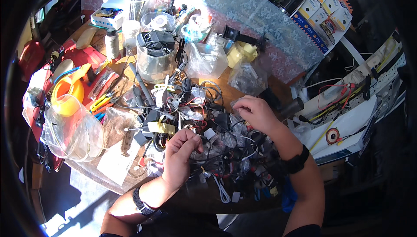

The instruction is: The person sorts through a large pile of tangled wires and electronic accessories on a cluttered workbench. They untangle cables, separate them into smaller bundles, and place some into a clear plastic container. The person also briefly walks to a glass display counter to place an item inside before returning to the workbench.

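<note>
A dense heap of tangled cables point(226, 139), adapters and small clear bags covers the middle of the table. Over its near left side is my left hand point(179, 151), its fingers curled together; whatever they may hold is too small to make out. My right hand point(257, 113) is bent down over the far right side of the heap. Its fingertips are closed beside a bit of clear plastic, and I cannot tell what is between them. A yellow-taped piece point(161, 127) lies just beyond my left hand. Near the table's front edge rests a bundled white cable point(221, 190).
Clear round tubs point(71, 128) stand at the left by an orange-yellow container point(68, 90). Farther back are a tub of black adapters point(156, 58), a clear square container point(207, 61) and a spool of thread point(111, 45). A white power strip point(334, 93) runs along the right.
</note>
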{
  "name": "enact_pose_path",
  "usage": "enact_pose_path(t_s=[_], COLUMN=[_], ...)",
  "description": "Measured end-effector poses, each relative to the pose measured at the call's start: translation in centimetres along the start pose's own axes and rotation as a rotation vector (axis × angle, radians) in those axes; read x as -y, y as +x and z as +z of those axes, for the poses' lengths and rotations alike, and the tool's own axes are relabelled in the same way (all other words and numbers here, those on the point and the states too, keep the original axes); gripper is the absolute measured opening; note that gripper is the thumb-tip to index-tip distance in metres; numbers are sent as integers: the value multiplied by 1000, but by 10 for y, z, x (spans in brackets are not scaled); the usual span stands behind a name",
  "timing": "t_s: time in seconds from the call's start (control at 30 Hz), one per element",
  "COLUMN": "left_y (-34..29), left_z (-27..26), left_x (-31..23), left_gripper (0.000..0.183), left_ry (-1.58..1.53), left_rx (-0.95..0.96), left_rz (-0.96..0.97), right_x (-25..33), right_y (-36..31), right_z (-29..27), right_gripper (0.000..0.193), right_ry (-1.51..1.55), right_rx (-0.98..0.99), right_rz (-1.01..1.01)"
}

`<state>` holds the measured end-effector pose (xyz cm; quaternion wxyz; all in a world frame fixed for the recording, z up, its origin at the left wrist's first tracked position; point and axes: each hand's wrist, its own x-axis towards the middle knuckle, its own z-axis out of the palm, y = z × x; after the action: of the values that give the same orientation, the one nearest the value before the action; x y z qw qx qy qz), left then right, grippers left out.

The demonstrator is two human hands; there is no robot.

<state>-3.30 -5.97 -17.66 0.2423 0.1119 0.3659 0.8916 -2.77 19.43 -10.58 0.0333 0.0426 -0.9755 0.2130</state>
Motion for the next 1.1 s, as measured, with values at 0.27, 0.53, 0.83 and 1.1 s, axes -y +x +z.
enact_pose_path(t_s=[0.27, 0.53, 0.83, 1.1], left_y=[1, 2, 4, 5], left_z=[0, -4, -5, -2], left_x=[-1, 2, 6, 6], left_gripper=[11, 13, 14, 23], left_ry=[-31, -34, -20, -4], left_rx=[-16, 27, 24, 126], left_rz=[-47, -44, -37, -105], right_x=[-41, -44, -8, 37], right_y=[70, 66, 10, -47], right_z=[55, 43, -83, -135], right_gripper=[24, 32, 11, 11], right_ry=[-373, -208, 355, 544], right_rx=[425, 285, -132, -560], right_rz=[388, 272, 293, 151])
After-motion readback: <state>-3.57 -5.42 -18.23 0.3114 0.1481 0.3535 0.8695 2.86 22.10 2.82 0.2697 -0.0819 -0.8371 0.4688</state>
